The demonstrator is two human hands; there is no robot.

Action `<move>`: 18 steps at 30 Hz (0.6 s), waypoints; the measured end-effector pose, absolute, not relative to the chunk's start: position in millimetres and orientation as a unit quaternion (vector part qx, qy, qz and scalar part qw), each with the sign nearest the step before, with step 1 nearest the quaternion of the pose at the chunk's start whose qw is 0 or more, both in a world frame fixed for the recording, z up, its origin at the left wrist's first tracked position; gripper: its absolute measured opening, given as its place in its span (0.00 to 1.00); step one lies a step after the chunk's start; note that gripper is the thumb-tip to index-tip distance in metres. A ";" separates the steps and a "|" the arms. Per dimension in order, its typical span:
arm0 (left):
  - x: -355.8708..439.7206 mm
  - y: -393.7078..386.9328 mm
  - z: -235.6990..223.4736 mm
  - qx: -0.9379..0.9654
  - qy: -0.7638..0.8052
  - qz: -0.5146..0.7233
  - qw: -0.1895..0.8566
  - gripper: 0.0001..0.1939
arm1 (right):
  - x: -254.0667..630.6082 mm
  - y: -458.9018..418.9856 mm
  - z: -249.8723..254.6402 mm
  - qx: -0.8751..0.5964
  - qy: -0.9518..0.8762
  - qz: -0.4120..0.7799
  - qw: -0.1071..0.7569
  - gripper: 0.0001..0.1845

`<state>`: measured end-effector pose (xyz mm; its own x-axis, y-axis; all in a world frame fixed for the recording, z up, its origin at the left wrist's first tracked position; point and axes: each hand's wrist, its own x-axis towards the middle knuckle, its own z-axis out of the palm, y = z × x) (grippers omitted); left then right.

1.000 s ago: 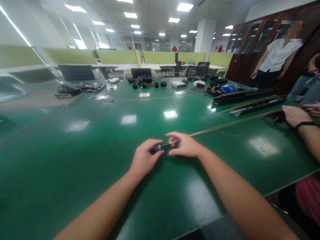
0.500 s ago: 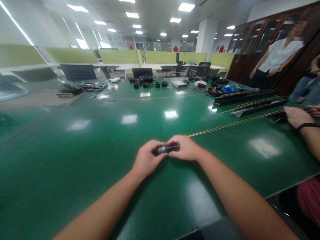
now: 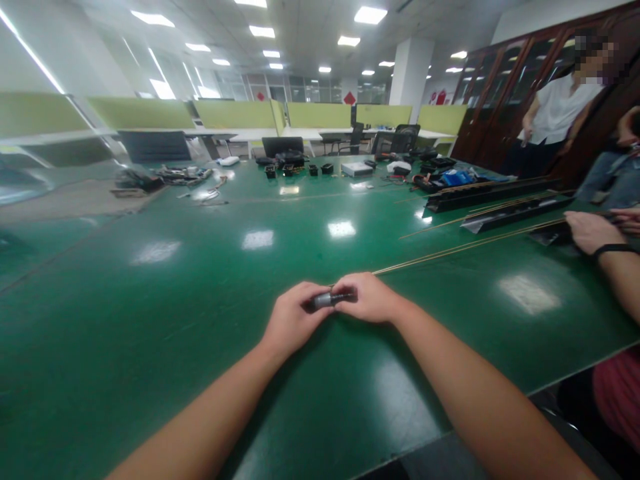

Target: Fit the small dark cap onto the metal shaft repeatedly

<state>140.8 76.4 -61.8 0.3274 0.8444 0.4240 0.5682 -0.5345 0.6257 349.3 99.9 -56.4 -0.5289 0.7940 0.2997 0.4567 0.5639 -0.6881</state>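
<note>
A cylinder [image 3: 323, 300] sits between left hand [image 3: 294, 315] and right hand [image 3: 373, 298], boxes [image 3: 313, 171] behind

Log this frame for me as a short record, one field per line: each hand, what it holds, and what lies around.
Left hand: fingers around one end of a small dark cylinder
Right hand: fingers on the cylinder's other end
Surface: glossy green table
Rods: thin, gold-coloured rods reach rightward from behind the right hand; contact there cannot be told
Right side: black channel pieces; a co-worker's hand near the rods' far end
Far edge: a blue item among dark gear
Background: standing person in white top
</note>
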 end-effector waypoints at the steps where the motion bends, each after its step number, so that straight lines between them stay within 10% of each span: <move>1: 140.8 76.5 -62.2 0.793 0.445 0.371 0.187 0.13 | 349.3 100.1 -56.4 -0.377 -0.831 0.275 0.304 0.10; 18: 140.6 77.2 -63.4 0.788 0.448 0.377 0.193 0.13 | 350.6 101.5 -58.8 -0.376 -0.820 0.300 0.309 0.09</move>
